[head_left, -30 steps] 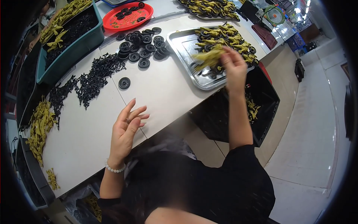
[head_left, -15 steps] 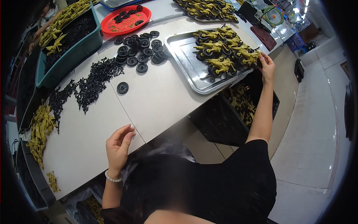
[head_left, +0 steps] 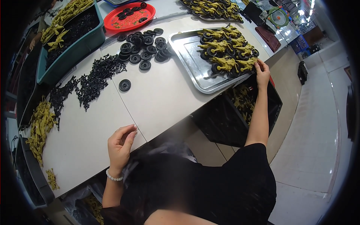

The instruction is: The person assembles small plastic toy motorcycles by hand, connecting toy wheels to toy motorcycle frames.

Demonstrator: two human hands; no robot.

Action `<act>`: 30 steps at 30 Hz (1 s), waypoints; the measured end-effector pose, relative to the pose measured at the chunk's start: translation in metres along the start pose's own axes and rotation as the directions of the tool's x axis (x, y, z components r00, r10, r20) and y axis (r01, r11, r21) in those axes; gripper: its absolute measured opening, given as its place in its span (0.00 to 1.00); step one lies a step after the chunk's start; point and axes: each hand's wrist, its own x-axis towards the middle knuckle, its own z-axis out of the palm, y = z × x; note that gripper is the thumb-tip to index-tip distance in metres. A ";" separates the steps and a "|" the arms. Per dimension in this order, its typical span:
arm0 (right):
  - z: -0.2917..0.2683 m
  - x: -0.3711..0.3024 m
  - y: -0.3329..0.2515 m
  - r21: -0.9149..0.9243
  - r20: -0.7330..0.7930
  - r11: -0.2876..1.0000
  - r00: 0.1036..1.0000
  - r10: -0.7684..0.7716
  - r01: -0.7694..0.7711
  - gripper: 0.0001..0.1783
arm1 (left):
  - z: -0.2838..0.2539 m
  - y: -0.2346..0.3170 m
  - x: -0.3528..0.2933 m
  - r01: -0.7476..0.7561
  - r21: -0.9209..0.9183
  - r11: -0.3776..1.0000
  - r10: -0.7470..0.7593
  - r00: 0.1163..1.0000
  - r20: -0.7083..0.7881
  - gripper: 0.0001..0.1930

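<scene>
At the near right corner of a silver metal tray (head_left: pixel 186 63), my right hand (head_left: pixel 262 75) pinches the end of a yellow toy motorcycle (head_left: pixel 246 65) with black wheels. This piece is at the end of the front row, close against its neighbours. Several more yellow toy motorcycles (head_left: pixel 218 48) stand in rows on the tray's right half. My left hand (head_left: pixel 120 147), with a white bead bracelet on the wrist, hovers by the table's front edge. Its fingers are loosely curled, a small gap shows between thumb and fingertips, and I see nothing in it.
A loose black wheel (head_left: pixel 125 85) lies near a wheel pile (head_left: pixel 145 54). Left of it spread small black parts (head_left: pixel 92 84) and yellow parts (head_left: pixel 39 127). A teal bin (head_left: pixel 73 56) and red basin (head_left: pixel 108 21) stand behind. Below the tray is a black crate (head_left: pixel 225 120).
My right hand has moved slightly left and down, bringing the toy motorcycle closer to the front row. My left hand has hardly moved. The whole view has shifted a little.
</scene>
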 end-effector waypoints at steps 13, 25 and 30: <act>0.118 -0.138 -0.255 0.361 0.305 0.788 0.736 -0.605 0.499 0.10 | -0.040 0.032 -0.023 -0.191 0.273 0.943 0.245 0.953 -0.179 0.10; 0.201 -0.221 -0.370 0.688 0.563 0.614 0.250 -0.788 0.386 0.09 | -0.331 0.030 -0.200 0.618 0.781 0.091 0.372 0.706 -0.603 0.40; 0.201 -0.227 -0.381 0.675 0.583 0.614 0.213 -0.784 0.410 0.07 | -0.342 0.000 -0.195 0.624 0.768 0.143 0.106 0.762 -0.639 0.40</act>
